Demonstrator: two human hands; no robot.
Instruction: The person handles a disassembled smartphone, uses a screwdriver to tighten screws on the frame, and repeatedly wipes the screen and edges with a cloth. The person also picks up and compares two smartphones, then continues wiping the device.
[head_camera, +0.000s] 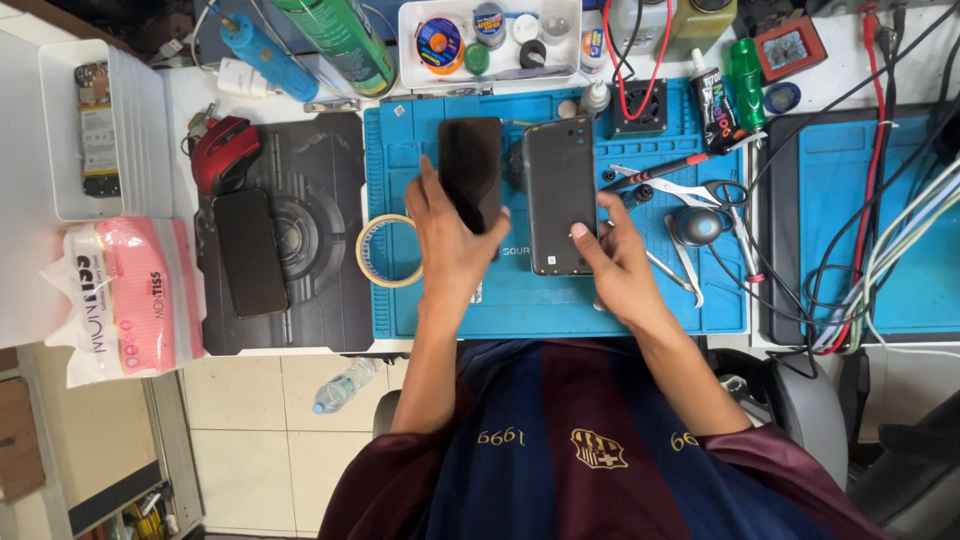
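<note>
- Left hand (452, 240) fingers clamped on black phone (470, 170), lifting it off blue mat (520, 300).
- Right hand (618, 262) fingers spread, pinning dark phone back (559, 195) flat to steady it.

White bench (300, 102), blue mat (520, 300), black mat (320, 290)

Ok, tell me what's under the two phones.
Both the black phone and the dark phone lie over the blue work mat; anything directly beneath them is covered.

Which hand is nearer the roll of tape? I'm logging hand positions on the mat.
Left. The left hand, holding a black phone, sits just beside the tape roll; the right hand lies farther off, across the mat on a phone back cover.
</note>
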